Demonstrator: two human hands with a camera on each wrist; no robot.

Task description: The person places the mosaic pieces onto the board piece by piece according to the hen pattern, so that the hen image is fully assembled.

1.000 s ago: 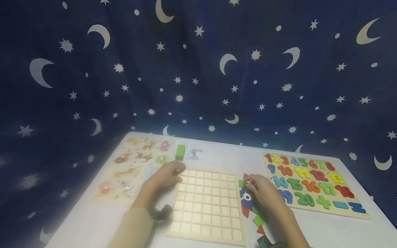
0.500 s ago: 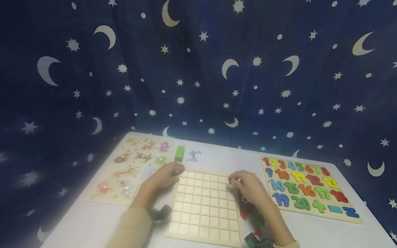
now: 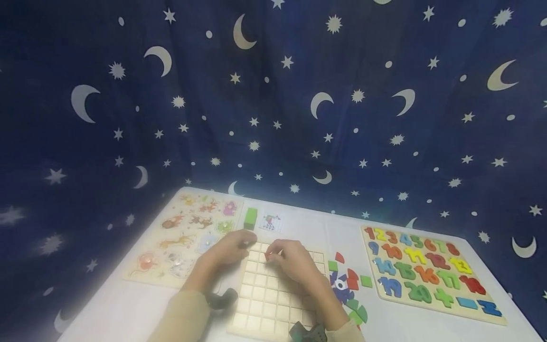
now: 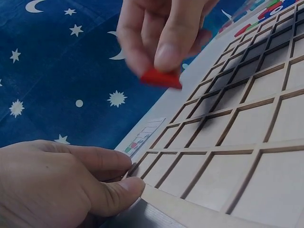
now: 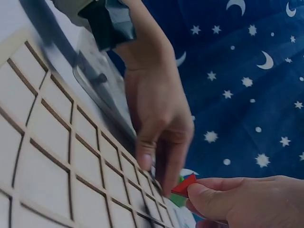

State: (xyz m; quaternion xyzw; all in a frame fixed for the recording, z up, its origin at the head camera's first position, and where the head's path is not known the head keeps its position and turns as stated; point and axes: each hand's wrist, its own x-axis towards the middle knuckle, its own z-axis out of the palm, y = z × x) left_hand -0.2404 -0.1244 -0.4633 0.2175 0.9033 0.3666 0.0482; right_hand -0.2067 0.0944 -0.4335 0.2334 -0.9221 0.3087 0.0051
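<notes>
animal puzzle (image 3: 183, 237): lies at the far left of the worktop (image 3: 128, 308), just left of the left hand; a sideways slip of that hand could knock it, I judge.

left hand (image 3: 231, 247): rests at the far left corner of the grid board (image 3: 273, 299), fingers lightly curled, thumb and fingertips (image 4: 121, 187) pressing the board's edge, and it holds nothing else. If this pressure eases, the board could slide on the smooth worktop as the piece goes in.

green block (image 3: 250, 217): stands just beyond the board's far left corner, next to a small card (image 3: 270, 222); both sit close to the two hands, so a careless reach could push them.

red piece (image 4: 160, 78): pinched between the right thumb and fingertips, in the air just above the cells near the board's far left corner, not yet touching the wood. Only a thin edge is gripped, so it may slip out or tilt; a tilted piece would likely catch on the raised ribs between cells instead of seating flat.

right hand (image 3: 290, 259): closed round the red piece, reaching across the board towards the left hand. The two hands are very near, so the fingers may bump, and the right hand hides the target cell from the head view.

loose pieces (image 3: 348, 289): a coloured heap just right of the board, beside the right forearm; the forearm could scatter them.

number puzzle (image 3: 427, 266): far right, well apart from the hands; little risk.
</notes>
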